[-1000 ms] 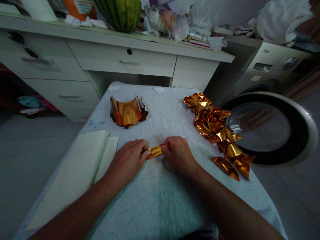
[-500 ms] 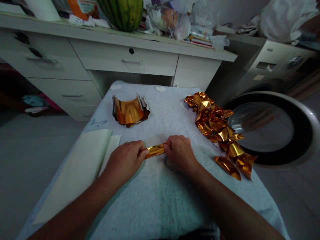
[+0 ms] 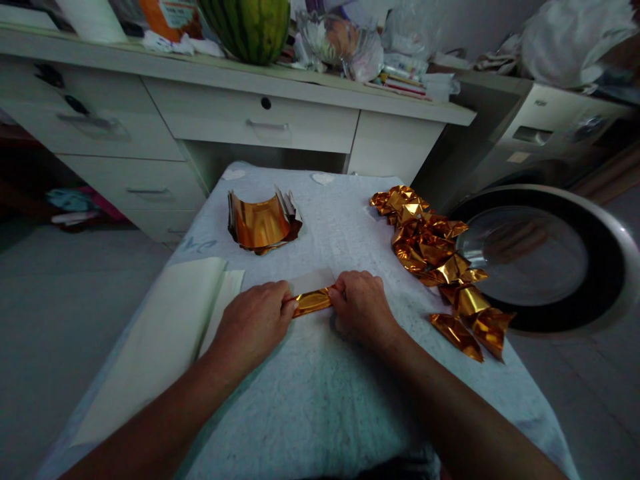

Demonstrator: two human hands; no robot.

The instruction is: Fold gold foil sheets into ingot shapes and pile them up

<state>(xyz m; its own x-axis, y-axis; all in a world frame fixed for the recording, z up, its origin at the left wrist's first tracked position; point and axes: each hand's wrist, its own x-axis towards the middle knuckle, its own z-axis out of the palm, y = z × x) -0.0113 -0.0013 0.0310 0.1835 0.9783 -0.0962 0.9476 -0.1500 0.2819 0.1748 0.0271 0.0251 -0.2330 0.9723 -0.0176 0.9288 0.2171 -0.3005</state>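
Note:
A narrow, folded strip of gold foil paper (image 3: pixel 313 302) stretches between my two hands over the middle of the cloth-covered table. My left hand (image 3: pixel 260 313) pinches its left end, and my right hand (image 3: pixel 361 305) is closed on the right end. Just behind the strip lies a pale, thin sheet (image 3: pixel 313 280), partly hidden by the hands. Farther back on the left, a curled stack of gold foil sheets (image 3: pixel 263 223) rests on the cloth. Several folded gold foil pieces (image 3: pixel 425 243) lie heaped along the table's right side.
White paper sheets (image 3: pixel 155 340) lie at the table's left edge, under my left forearm. Beyond the table (image 3: pixel 320 400) stands a white drawer desk (image 3: pixel 250 120) bearing a watermelon (image 3: pixel 247 30) and plastic bags. At right, the round door (image 3: pixel 545 257) of a washing machine hangs open beside the table.
The view has shifted very slightly. Both hands keep their hold on the foil strip, whose surface now looks a little more dished in the middle.

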